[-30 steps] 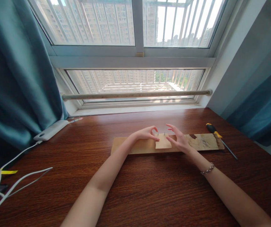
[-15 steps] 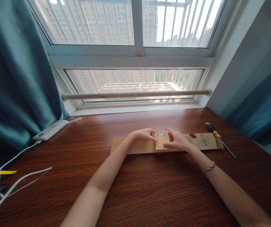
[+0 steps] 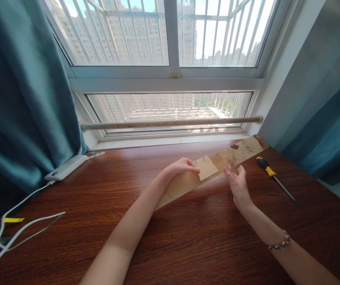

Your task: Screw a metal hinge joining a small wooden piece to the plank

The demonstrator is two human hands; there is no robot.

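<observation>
A long wooden board (image 3: 184, 185) lies slanted on the table, its right end farther away and bearing dark, rough patches. On it sits a small square wooden board (image 3: 208, 168), with two screws (image 3: 199, 159) standing up from its far edge. My left hand (image 3: 184, 166) is closed on the left edge of the small board, thumb on the near side and fingers at the far side. Its grip may also take in the long board; I cannot tell. My right hand (image 3: 239, 188) is open by the long board's near edge, a fingertip close to or touching it.
A yellow-and-black screwdriver (image 3: 266, 167) lies at the right. At the left are a white power strip or charger (image 3: 66, 167), white cables (image 3: 30, 223) and a yellow tag (image 3: 14, 220). Curtains hang on both sides; a metal rail (image 3: 172, 123) crosses the window behind the table (image 3: 187, 237).
The long board has turned, its right end swinging away from me, and the small board turned with it. My right hand has come off the small board and moved right and nearer.
</observation>
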